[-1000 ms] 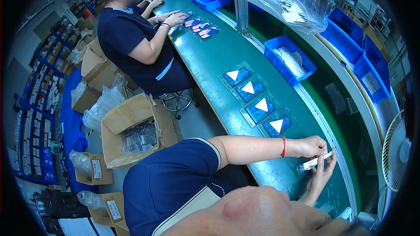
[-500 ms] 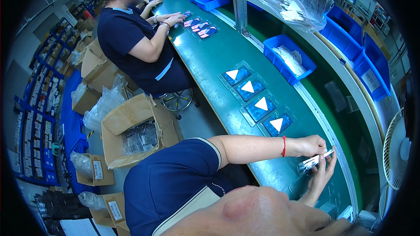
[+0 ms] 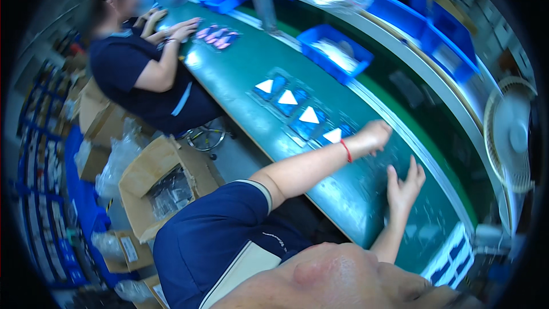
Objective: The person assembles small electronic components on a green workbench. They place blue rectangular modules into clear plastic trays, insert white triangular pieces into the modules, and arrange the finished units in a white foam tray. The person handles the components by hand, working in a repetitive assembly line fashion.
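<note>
1. The left hand is loosely curled above the long green work table, just right of the nearest flat blue packet with a white triangle; whether it grips anything cannot be told.
2. The right hand lies spread and empty on the table, near the left hand but apart from it.
3. A blue plastic bin stands farther off.
</note>
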The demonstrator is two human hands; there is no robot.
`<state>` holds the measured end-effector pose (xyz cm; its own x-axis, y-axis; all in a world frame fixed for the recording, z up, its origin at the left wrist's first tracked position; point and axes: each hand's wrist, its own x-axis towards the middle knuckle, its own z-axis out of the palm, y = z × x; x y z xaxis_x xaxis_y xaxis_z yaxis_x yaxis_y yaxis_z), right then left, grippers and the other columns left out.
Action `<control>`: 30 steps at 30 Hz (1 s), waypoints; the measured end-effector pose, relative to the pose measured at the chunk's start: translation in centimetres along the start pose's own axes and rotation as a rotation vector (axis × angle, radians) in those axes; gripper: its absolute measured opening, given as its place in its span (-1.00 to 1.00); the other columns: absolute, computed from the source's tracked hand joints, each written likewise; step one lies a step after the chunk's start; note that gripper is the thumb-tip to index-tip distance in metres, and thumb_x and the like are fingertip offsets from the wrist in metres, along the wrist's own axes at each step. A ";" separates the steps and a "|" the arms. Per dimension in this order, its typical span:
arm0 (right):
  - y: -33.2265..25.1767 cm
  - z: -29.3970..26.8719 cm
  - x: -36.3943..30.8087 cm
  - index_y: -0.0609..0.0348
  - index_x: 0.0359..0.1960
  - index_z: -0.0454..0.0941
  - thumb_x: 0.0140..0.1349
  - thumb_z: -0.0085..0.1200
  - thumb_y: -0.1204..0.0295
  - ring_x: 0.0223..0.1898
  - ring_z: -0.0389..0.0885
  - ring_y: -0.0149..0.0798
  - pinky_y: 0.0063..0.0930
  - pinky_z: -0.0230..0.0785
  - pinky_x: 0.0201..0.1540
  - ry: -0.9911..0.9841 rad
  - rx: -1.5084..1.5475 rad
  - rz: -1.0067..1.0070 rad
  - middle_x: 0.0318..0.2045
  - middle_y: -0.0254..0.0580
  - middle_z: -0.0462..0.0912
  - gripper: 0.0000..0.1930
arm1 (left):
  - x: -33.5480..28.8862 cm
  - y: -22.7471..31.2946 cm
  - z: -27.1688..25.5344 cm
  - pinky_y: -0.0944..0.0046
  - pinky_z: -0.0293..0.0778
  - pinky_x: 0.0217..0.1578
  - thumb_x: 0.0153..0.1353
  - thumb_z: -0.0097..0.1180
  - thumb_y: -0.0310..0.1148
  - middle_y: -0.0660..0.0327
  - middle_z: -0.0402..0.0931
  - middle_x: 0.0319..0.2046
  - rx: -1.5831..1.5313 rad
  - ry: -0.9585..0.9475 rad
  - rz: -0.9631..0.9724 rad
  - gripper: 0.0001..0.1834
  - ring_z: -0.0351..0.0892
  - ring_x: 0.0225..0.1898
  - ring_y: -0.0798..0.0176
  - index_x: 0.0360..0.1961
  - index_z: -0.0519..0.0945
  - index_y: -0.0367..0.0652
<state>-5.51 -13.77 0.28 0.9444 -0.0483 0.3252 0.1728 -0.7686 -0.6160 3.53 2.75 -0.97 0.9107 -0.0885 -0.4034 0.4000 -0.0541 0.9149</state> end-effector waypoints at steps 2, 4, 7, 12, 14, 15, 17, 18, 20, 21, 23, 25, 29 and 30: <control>-0.3 0.1 0.5 0.24 0.18 0.41 0.03 0.31 0.26 0.22 0.29 0.22 -0.10 0.21 0.25 0.038 -0.023 -0.035 0.18 0.31 0.27 -0.34 | 0.2 -0.2 -1.3 0.27 0.40 -0.76 0.31 -0.09 -0.13 0.13 0.52 -0.36 0.073 -0.010 0.035 -0.65 0.58 -0.52 0.24 -0.11 0.48 -0.20; -0.5 0.0 0.9 0.27 0.13 0.46 0.01 0.32 0.26 0.22 0.28 0.25 -0.08 0.18 0.26 0.081 -0.018 -0.107 0.19 0.34 0.27 -0.37 | -0.6 -0.5 -2.4 0.27 0.42 -0.79 0.33 -0.09 -0.15 0.11 0.51 -0.36 -0.003 0.098 0.018 -0.66 0.59 -0.54 0.23 -0.07 0.46 -0.20; -1.0 -1.9 0.7 0.28 0.07 0.49 0.02 0.31 0.29 0.19 0.31 0.25 -0.09 0.22 0.23 0.141 -0.009 -0.122 0.16 0.31 0.30 -0.43 | -1.2 -2.8 -2.8 0.33 0.41 -0.82 0.36 -0.07 -0.14 0.15 0.49 -0.40 0.115 0.218 0.060 -0.69 0.56 -0.61 0.29 -0.13 0.45 -0.18; 0.9 -4.9 -3.9 0.26 0.03 0.51 -0.02 0.35 0.26 0.15 0.35 0.20 -0.09 0.28 0.15 0.276 -0.038 -0.082 0.11 0.22 0.36 -0.44 | -5.5 -4.2 -2.9 0.04 0.47 -0.28 0.24 0.13 -0.32 -0.07 0.55 -0.40 0.683 0.546 0.753 -0.63 0.57 -0.37 -0.08 -0.02 0.48 -0.34; 2.4 -6.0 -6.9 0.24 0.01 0.52 -0.09 0.39 0.18 0.15 0.33 0.20 -0.01 0.23 0.18 0.288 -0.167 -0.155 0.12 0.18 0.36 -0.38 | -9.1 -3.7 -1.8 -0.01 0.35 0.00 0.16 0.21 -0.26 -0.12 0.44 -0.06 0.856 0.508 0.805 -0.50 0.41 -0.01 -0.16 0.08 0.44 -0.31; 2.8 -6.9 -8.3 0.16 0.06 0.51 -0.17 0.41 0.04 0.22 0.26 0.22 0.15 0.07 0.27 0.211 -0.250 -0.163 0.14 0.16 0.35 -0.27 | -10.5 -3.7 -1.4 -0.04 0.30 0.09 0.13 0.24 -0.22 -0.13 0.37 0.07 0.925 0.475 0.857 -0.44 0.33 0.11 -0.18 0.11 0.43 -0.29; 1.9 -7.4 -10.6 0.03 0.14 0.48 -0.23 0.39 -0.10 0.31 0.14 0.23 0.31 -0.18 0.33 0.034 -0.332 -0.120 0.20 0.15 0.31 -0.15 | -12.1 -4.5 -0.7 -0.13 0.13 0.23 0.07 0.29 -0.08 -0.13 0.25 0.21 1.018 0.261 0.965 -0.31 0.14 0.28 -0.25 0.16 0.42 -0.21; 1.8 -7.2 -11.3 -0.12 0.21 0.44 -0.25 0.35 -0.20 0.36 0.04 0.22 0.40 -0.32 0.33 -0.033 -0.326 -0.141 0.25 0.13 0.26 -0.10 | -12.5 -4.9 -0.2 -0.21 -0.04 0.30 -0.03 0.33 0.07 -0.10 0.20 0.27 1.012 0.138 0.938 -0.19 0.03 0.36 -0.22 0.21 0.41 -0.11; 1.3 -6.2 -11.9 -0.20 0.22 0.44 -0.18 0.30 -0.20 0.37 0.03 0.22 0.44 -0.33 0.31 -0.087 -0.375 -0.145 0.27 0.12 0.24 -0.15 | -13.2 -5.5 0.6 -0.29 -0.11 0.30 -0.07 0.35 0.11 -0.11 0.20 0.28 1.065 0.035 0.908 -0.16 0.03 0.37 -0.22 0.22 0.42 -0.07; 1.5 -6.0 -11.9 -0.22 0.21 0.45 -0.15 0.28 -0.19 0.37 0.03 0.22 0.45 -0.33 0.31 -0.085 -0.406 -0.139 0.27 0.11 0.25 -0.19 | -13.4 -5.5 1.0 -0.33 -0.15 0.30 -0.09 0.35 0.13 -0.12 0.20 0.28 1.090 -0.019 0.898 -0.14 0.03 0.37 -0.23 0.22 0.42 -0.05; 3.2 -5.6 -11.1 -0.21 0.19 0.47 -0.09 0.26 -0.16 0.36 0.06 0.20 0.45 -0.31 0.30 -0.051 -0.429 -0.132 0.26 0.10 0.28 -0.25 | -13.5 -5.8 1.0 -0.35 -0.20 0.31 -0.10 0.33 0.18 -0.10 0.19 0.29 1.116 -0.047 0.895 -0.11 0.04 0.37 -0.17 0.23 0.42 -0.03; 4.7 -5.6 -10.3 -0.21 0.17 0.49 -0.04 0.24 -0.13 0.35 0.09 0.19 0.45 -0.29 0.30 -0.041 -0.431 -0.128 0.24 0.09 0.31 -0.30 | -13.2 -5.9 0.9 -0.34 -0.18 0.31 -0.09 0.32 0.17 -0.09 0.21 0.28 1.126 -0.066 0.916 -0.14 0.07 0.37 -0.16 0.22 0.43 -0.03; 5.9 -6.3 -10.0 -0.14 0.16 0.48 -0.01 0.25 -0.10 0.32 0.16 0.17 0.41 -0.24 0.31 0.036 -0.405 -0.124 0.22 0.10 0.33 -0.32 | -12.6 -6.9 0.7 -0.28 -0.04 0.29 -0.02 0.32 0.03 -0.04 0.31 0.19 1.100 -0.025 0.960 -0.33 0.20 0.29 -0.10 0.09 0.52 -0.09; 6.0 -7.0 -10.1 -0.12 0.17 0.47 -0.01 0.25 -0.09 0.32 0.16 0.17 0.40 -0.24 0.31 0.094 -0.426 -0.089 0.22 0.11 0.33 -0.31 | -12.8 -6.8 0.9 -0.26 0.04 0.26 0.00 0.33 -0.05 -0.01 0.37 0.14 1.072 0.010 0.999 -0.41 0.26 0.24 -0.08 0.03 0.56 -0.12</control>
<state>-15.95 -22.36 -1.70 0.8979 -0.0128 0.4400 0.1030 -0.9657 -0.2383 -10.97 3.36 -1.99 0.7596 -0.5259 0.3828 -0.6467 -0.6736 0.3579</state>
